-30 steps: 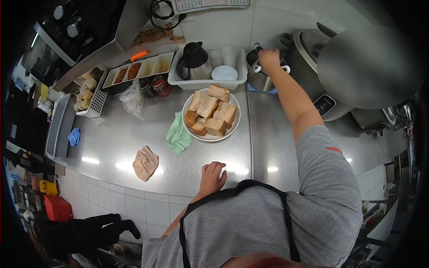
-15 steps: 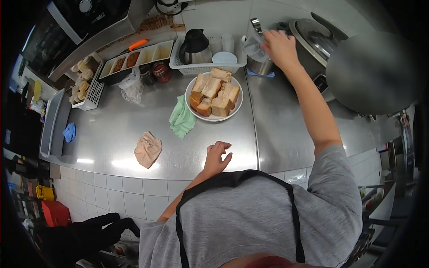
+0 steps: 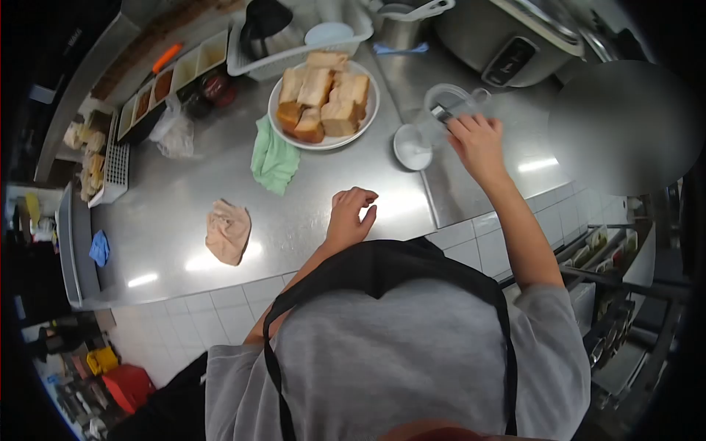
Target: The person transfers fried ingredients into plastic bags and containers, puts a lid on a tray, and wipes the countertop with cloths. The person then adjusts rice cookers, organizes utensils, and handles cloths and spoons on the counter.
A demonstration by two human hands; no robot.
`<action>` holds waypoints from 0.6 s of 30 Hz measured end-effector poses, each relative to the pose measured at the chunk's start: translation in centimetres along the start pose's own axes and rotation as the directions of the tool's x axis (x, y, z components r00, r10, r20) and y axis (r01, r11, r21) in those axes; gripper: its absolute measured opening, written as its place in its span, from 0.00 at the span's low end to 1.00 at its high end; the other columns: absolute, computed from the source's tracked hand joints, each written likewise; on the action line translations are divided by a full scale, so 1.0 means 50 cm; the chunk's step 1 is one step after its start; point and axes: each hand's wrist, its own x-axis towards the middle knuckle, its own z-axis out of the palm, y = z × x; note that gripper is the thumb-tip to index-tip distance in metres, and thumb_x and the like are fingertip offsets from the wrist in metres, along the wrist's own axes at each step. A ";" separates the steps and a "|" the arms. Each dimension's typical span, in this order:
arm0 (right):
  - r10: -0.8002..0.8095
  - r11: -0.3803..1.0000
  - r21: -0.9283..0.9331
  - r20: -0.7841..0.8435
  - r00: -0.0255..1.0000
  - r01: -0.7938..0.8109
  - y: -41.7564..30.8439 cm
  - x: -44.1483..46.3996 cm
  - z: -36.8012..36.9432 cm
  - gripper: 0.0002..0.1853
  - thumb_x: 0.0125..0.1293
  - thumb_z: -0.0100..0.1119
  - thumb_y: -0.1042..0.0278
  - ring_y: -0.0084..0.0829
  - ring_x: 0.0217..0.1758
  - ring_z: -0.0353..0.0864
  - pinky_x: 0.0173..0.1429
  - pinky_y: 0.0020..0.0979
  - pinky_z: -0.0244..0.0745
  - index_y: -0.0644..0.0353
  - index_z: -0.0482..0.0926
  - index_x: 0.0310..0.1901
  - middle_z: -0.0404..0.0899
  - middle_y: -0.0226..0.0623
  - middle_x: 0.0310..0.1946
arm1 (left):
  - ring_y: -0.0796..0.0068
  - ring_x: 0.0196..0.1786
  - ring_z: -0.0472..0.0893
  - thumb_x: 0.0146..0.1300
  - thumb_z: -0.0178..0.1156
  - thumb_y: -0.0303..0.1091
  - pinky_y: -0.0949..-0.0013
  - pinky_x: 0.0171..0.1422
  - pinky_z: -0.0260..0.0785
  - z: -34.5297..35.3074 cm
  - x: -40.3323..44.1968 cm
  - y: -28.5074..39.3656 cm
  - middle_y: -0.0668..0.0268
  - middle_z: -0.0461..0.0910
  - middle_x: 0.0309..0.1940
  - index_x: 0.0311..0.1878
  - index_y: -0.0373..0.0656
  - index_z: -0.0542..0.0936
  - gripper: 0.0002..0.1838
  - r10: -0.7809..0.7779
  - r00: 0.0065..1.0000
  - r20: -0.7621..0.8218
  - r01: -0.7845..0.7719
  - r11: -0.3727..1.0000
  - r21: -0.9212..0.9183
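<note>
My right hand (image 3: 476, 143) is closed on the dark and silver handle of a blurred utensil (image 3: 442, 113) above the counter's right part. A round whitish cup-like piece (image 3: 413, 149) and a translucent rounded piece (image 3: 450, 93) hang beside that handle; how they join is unclear. Near the counter's front edge, my left hand (image 3: 351, 218) is empty, its fingers loosely curled and the thumb apart. Beyond it, a white plate (image 3: 323, 146) holds several thick blocks of cooked meat (image 3: 340, 116). Against the plate's left side lies a green cloth (image 3: 274, 158).
A pinkish cloth (image 3: 228, 231), a plastic bag (image 3: 173, 132) and two jars lie leftward. Behind are divided food trays (image 3: 163, 87) and a white basket (image 3: 271, 62) with a jug. A metal pot (image 3: 400, 31) and large cooker (image 3: 500, 37) stand at the back right.
My right hand has come from the pot toward the counter's front, bringing the utensil and translucent piece out. The view has shifted; my left hand keeps nearly the same pose.
</note>
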 end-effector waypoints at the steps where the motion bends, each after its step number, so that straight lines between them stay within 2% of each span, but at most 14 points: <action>1: -0.014 0.999 0.039 0.027 1.000 0.013 -0.009 -0.024 0.015 0.11 0.51 0.62 0.67 0.32 0.41 0.70 0.49 0.42 0.59 0.51 0.73 0.36 0.71 0.28 0.32 | 0.67 0.34 0.75 0.50 0.59 0.26 0.63 0.53 0.58 -0.001 -0.010 -0.004 0.65 0.74 0.31 0.39 0.43 0.75 0.10 -0.021 1.000 -0.021 0.020 0.999 -0.035; 3: 0.148 0.989 -0.036 0.049 0.988 -0.147 -0.010 -0.049 0.020 0.12 0.48 0.63 0.68 0.30 0.42 0.71 0.50 0.44 0.60 0.50 0.74 0.35 0.72 0.26 0.33 | 0.67 0.35 0.75 0.51 0.58 0.25 0.63 0.53 0.58 -0.010 -0.003 0.004 0.66 0.75 0.30 0.39 0.42 0.75 0.10 0.003 1.000 0.018 -0.003 1.000 0.021; 4: 0.175 0.983 -0.065 0.034 0.984 -0.173 0.001 -0.057 0.014 0.12 0.48 0.63 0.68 0.30 0.42 0.71 0.50 0.44 0.60 0.50 0.74 0.35 0.72 0.26 0.33 | 0.68 0.35 0.76 0.51 0.58 0.26 0.64 0.53 0.58 -0.006 -0.004 -0.004 0.66 0.75 0.30 0.39 0.41 0.75 0.10 0.014 1.000 0.016 -0.014 0.998 0.059; 5: 0.193 0.979 -0.071 0.022 0.981 -0.191 0.007 -0.064 0.017 0.12 0.48 0.64 0.69 0.30 0.43 0.71 0.53 0.46 0.59 0.50 0.74 0.35 0.73 0.25 0.33 | 0.70 0.35 0.76 0.52 0.58 0.26 0.65 0.53 0.58 -0.005 -0.003 -0.005 0.67 0.75 0.30 0.38 0.42 0.75 0.09 -0.029 0.999 0.013 0.029 1.000 0.012; 8: 0.185 0.983 -0.016 0.078 0.980 -0.184 0.011 -0.054 0.010 0.12 0.47 0.65 0.68 0.30 0.45 0.71 0.59 0.50 0.56 0.50 0.74 0.34 0.73 0.25 0.34 | 0.72 0.32 0.76 0.51 0.58 0.25 0.66 0.50 0.59 -0.002 -0.010 -0.006 0.69 0.76 0.28 0.38 0.43 0.76 0.09 -0.048 0.998 -0.027 0.047 0.998 -0.051; 10: 0.183 0.983 -0.012 0.106 0.977 -0.182 0.029 -0.033 0.000 0.13 0.46 0.66 0.67 0.30 0.48 0.70 0.64 0.53 0.52 0.50 0.75 0.34 0.73 0.23 0.38 | 0.74 0.31 0.75 0.51 0.59 0.24 0.67 0.51 0.58 -0.002 0.000 -0.003 0.69 0.76 0.28 0.38 0.43 0.76 0.09 -0.010 1.000 0.007 0.010 1.000 -0.003; 14: 0.205 0.979 0.003 0.091 0.975 -0.206 0.028 -0.035 -0.003 0.14 0.47 0.67 0.65 0.31 0.50 0.70 0.63 0.54 0.52 0.50 0.76 0.36 0.73 0.25 0.41 | 0.75 0.31 0.75 0.51 0.60 0.24 0.68 0.52 0.57 -0.005 -0.011 -0.010 0.70 0.76 0.28 0.38 0.43 0.76 0.09 -0.025 0.999 0.027 0.026 0.999 -0.020; 16: 0.323 0.946 0.109 -0.216 0.922 -0.305 0.043 -0.051 -0.020 0.16 0.48 0.67 0.62 0.33 0.52 0.69 0.65 0.51 0.51 0.51 0.76 0.39 0.72 0.30 0.45 | 0.76 0.32 0.75 0.52 0.58 0.25 0.67 0.52 0.57 -0.003 -0.004 -0.014 0.70 0.74 0.28 0.38 0.44 0.76 0.09 -0.040 0.999 0.034 0.042 0.998 -0.055; 17: 0.320 0.947 0.100 -0.228 0.919 -0.305 0.067 -0.067 -0.024 0.16 0.48 0.67 0.62 0.33 0.52 0.69 0.65 0.51 0.51 0.51 0.76 0.39 0.72 0.30 0.45 | 0.76 0.32 0.75 0.52 0.58 0.25 0.67 0.52 0.57 0.000 -0.002 -0.016 0.70 0.74 0.28 0.38 0.44 0.76 0.09 -0.025 0.999 0.029 0.027 0.998 -0.058; 18: 0.424 0.905 0.110 -0.286 0.859 -0.411 0.101 -0.093 -0.020 0.17 0.50 0.67 0.61 0.35 0.52 0.69 0.65 0.49 0.52 0.53 0.76 0.41 0.72 0.33 0.47 | 0.76 0.32 0.75 0.52 0.58 0.25 0.67 0.52 0.57 0.000 -0.003 -0.020 0.70 0.74 0.28 0.39 0.43 0.75 0.09 -0.033 0.999 0.023 0.035 0.994 -0.099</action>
